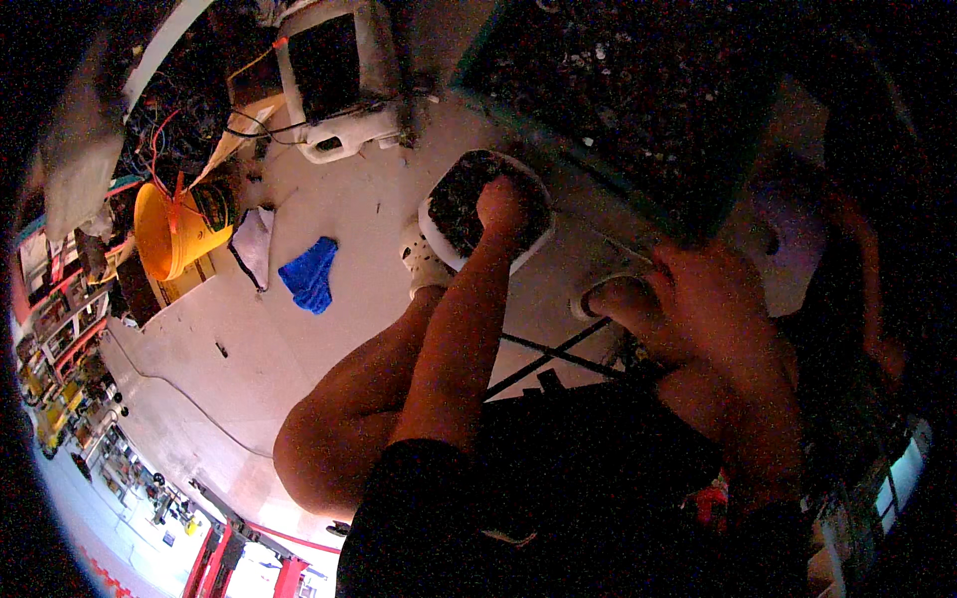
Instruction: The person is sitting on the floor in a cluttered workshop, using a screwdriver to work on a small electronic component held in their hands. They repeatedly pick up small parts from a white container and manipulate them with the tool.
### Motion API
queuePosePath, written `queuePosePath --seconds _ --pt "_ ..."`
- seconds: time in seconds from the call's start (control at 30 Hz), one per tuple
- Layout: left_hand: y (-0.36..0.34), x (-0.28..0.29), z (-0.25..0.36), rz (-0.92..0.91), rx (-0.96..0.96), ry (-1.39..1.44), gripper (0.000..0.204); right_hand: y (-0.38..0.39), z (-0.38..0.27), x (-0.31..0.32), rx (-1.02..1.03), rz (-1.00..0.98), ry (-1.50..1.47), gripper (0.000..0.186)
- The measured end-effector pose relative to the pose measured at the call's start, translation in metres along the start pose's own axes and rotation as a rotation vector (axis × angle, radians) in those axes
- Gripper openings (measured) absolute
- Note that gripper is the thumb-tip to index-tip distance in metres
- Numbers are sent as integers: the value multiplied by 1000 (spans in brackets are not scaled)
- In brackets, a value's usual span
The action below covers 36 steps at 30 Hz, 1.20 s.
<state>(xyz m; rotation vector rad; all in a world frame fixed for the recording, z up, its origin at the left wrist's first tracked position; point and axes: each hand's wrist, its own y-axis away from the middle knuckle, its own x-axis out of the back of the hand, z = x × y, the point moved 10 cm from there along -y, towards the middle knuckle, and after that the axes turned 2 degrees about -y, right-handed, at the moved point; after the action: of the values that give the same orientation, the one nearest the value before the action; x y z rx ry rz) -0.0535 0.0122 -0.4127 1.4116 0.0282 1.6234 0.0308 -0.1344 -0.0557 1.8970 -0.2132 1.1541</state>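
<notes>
A white rounded tub (545,229) stands on the floor between my feet, partly filled with small dark pieces too dim to name. My left hand (504,206) reaches down into it, closed like a fist, its fingertips hidden among the pieces. Beyond the tub and to the right is a large dark tray with a green edge (588,171), holding many small bits, some of them shiny. My right hand (703,279) is in shadow above my right lower leg, close to the tray's near corner. Its fingers are curled together; what they hold, if anything, is too dark to see.
To the left lie a blue cloth (311,274) and a pale cloth (252,246), near a tipped yellow bucket (164,234). A worn whitish frame (344,135) stands at the back, by tangled wires. A cable (184,397) crosses the floor. Dark crossed bars (551,353) are between my legs.
</notes>
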Motion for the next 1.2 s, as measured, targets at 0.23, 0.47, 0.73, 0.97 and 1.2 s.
queuePosePath --seconds 0.23,0.47,0.73,0.97,1.2 --pt "7 25 26 -18 -332 62 31 6 -33 -20 215 -268 203 21" --pt "45 22 29 -796 66 1208 28 6 -35 -41 131 -248 153 22" --pt "16 -29 8 180 -628 61 23 16 -71 3 279 -312 298 35" --pt "47 -22 12 -127 88 127 22 13 -38 -21 146 -294 250 38" --pt "53 -3 35 -120 168 60 19 16 -34 -27 150 -253 324 33"
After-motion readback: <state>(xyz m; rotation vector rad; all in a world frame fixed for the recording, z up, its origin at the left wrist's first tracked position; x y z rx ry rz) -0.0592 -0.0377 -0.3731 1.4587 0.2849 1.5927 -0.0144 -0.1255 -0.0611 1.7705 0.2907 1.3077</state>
